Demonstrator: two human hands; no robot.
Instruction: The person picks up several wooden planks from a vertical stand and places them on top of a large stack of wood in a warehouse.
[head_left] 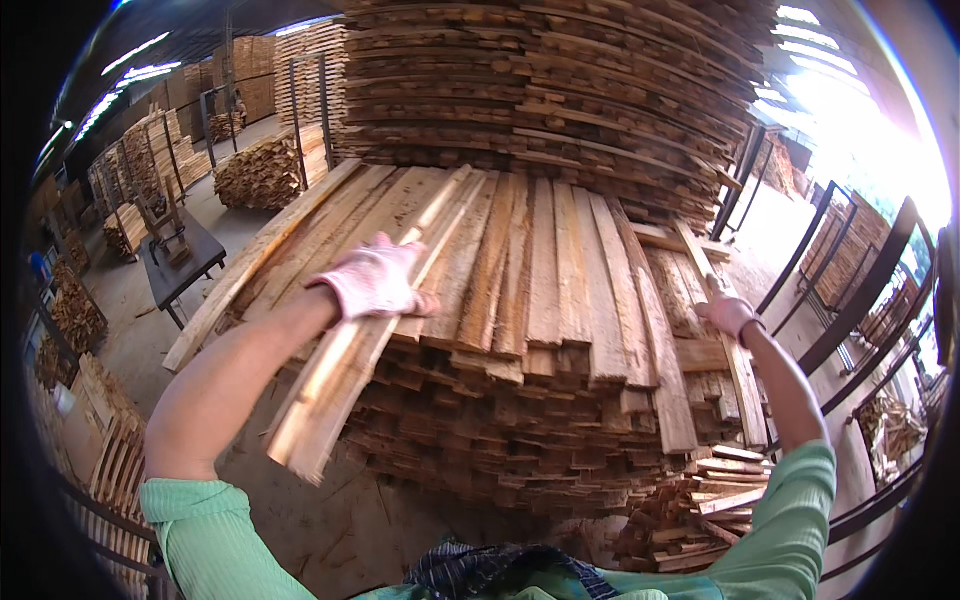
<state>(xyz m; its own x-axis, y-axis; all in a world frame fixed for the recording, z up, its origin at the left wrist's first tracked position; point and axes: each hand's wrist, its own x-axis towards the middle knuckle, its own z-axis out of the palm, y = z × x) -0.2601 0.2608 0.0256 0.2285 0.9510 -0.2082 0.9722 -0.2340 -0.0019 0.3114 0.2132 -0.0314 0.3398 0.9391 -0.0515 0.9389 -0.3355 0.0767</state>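
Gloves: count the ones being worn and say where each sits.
2. The left hand's pink glove grips a bundle of slats on the stack's left side; the right hand's pink glove rests on a slat at the stack's right edge.

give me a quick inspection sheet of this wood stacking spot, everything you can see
surface: top of a tall stack of rough wooden slats, boards laid lengthwise, uneven ends.
job's things: a bundle of long slats lies on the stack's left side and overhangs its near edge; a single slat lies along the right edge.
clutter: loose offcuts piled low on the right by the stack.
grippers: left hand, gloved, rests on top of the bundle, fingers bent over it; right hand, gloved, closed on the single slat.
cables: nothing seen.
surroundings: a higher slat stack behind, more wood piles and a dark metal table on the left, dark metal racks on the right, concrete floor.
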